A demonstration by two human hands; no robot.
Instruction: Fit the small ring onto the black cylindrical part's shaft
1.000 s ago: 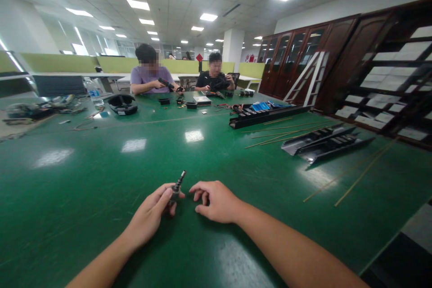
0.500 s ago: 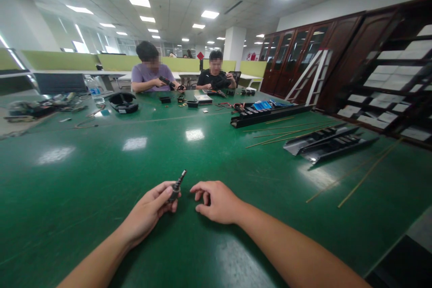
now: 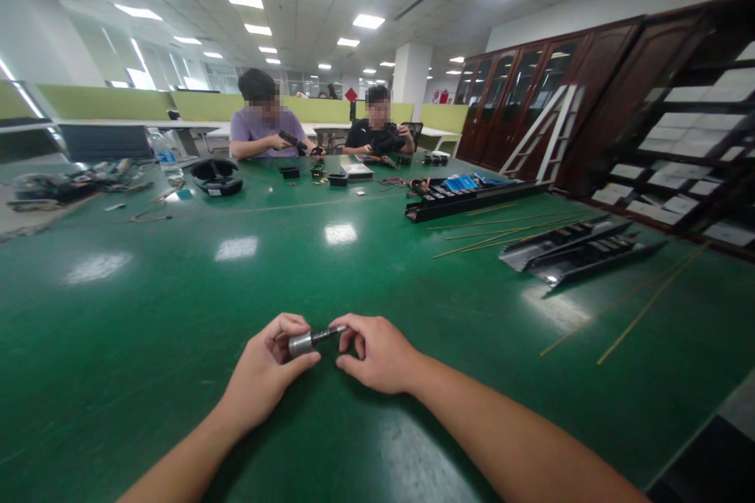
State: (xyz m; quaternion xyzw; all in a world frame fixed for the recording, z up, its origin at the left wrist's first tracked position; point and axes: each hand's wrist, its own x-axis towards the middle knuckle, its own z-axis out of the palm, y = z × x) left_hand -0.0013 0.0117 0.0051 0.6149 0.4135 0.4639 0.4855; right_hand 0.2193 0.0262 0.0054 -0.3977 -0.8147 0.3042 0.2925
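Note:
A small metal cylinder with a thin, coiled-looking shaft (image 3: 303,343), its exact kind unclear, lies between the thumb and fingers of my left hand (image 3: 268,361). Silver shows on the thick end, and the narrow shaft points right, nearly level, above the green table (image 3: 194,306). My right hand (image 3: 381,354) is beside the shaft's tip, index finger at or touching it. Its fingers are loosely curled, with the thumb apart from the index finger.
Black metal channels (image 3: 590,258) and thin yellowish rods (image 3: 649,302) lie on the right. A black headset (image 3: 215,177) sits far left near a water bottle (image 3: 168,157). Two people (image 3: 265,122) handle dark devices across the table. A stepladder (image 3: 557,130) stands behind.
My left hand has turned the metal piece from steeply upright to nearly level, bringing its shaft to my right fingertips. My right hand has barely moved.

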